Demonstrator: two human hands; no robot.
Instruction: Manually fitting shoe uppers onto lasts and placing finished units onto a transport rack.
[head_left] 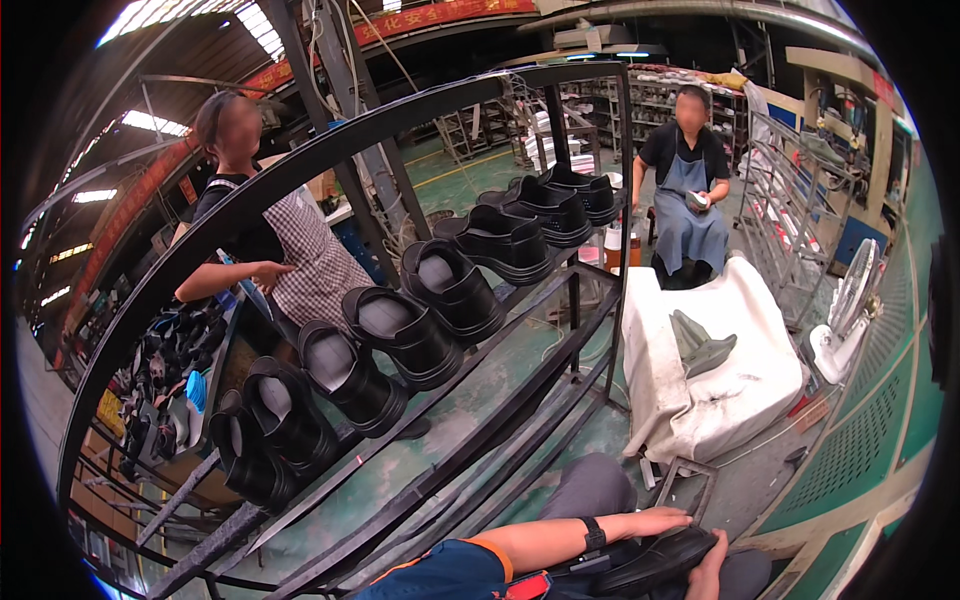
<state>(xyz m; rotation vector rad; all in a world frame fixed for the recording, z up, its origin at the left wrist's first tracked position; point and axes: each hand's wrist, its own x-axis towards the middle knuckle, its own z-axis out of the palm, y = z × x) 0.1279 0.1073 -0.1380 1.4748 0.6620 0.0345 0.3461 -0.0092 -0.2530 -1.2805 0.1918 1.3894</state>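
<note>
A black shoe (655, 566) lies low in front of me, its toe towards the right. My right hand (708, 568) grips it around the toe end, with the fingers curled over the tip. Along the far side of the shoe rests my left hand (655, 521), fingers stretched out towards the right and close to the shoe's upper. A black watch (594, 534) is on the left wrist. The shoe's heel end is partly hidden by my left forearm and dark items beside it.
A black metal rack (455, 385) carrying several black shoes (405, 338) stands left and ahead. Beyond it are a person in a checked apron (315, 255) and a seated person in a blue apron (690, 200). A cloth-covered stand (690, 420) holds green shapes; a fan (850, 310) stands right.
</note>
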